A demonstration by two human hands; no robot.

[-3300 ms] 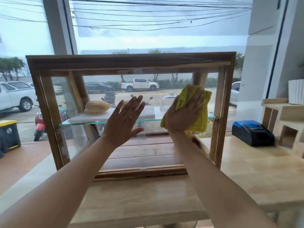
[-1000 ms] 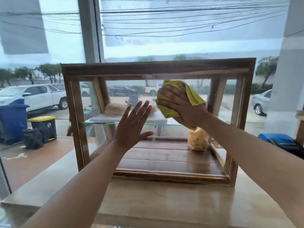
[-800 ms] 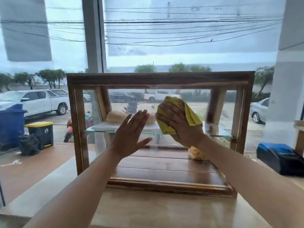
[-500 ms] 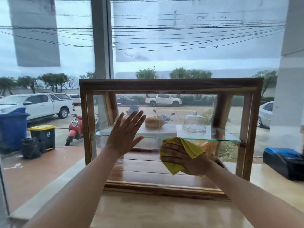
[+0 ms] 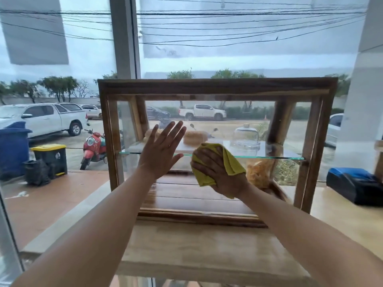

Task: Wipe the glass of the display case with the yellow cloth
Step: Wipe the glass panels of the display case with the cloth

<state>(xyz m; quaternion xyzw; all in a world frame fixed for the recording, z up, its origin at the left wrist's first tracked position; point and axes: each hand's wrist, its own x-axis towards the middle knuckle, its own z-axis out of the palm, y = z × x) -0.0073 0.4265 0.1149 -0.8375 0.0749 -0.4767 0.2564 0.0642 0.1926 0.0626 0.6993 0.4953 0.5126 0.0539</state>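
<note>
A wooden-framed display case (image 5: 215,88) with a glass front stands on the counter ahead of me. My right hand (image 5: 217,170) presses a bunched yellow cloth (image 5: 230,160) against the glass near its middle, level with the inner glass shelf (image 5: 277,157). My left hand (image 5: 159,152) lies flat on the glass to the left of the cloth, fingers spread and holding nothing. Behind the glass are bread rolls (image 5: 194,136), a clear dome (image 5: 245,135) and a bag of orange snacks (image 5: 259,172).
The case sits on a pale wooden counter (image 5: 207,249) against a large window. A blue and black device (image 5: 356,183) lies on the counter to the right. Outside are bins (image 5: 50,157), a red scooter (image 5: 93,146) and parked cars.
My right hand and the cloth swept down the glass from near the top, then came back up a little to shelf level. My left hand stayed flat on the glass.
</note>
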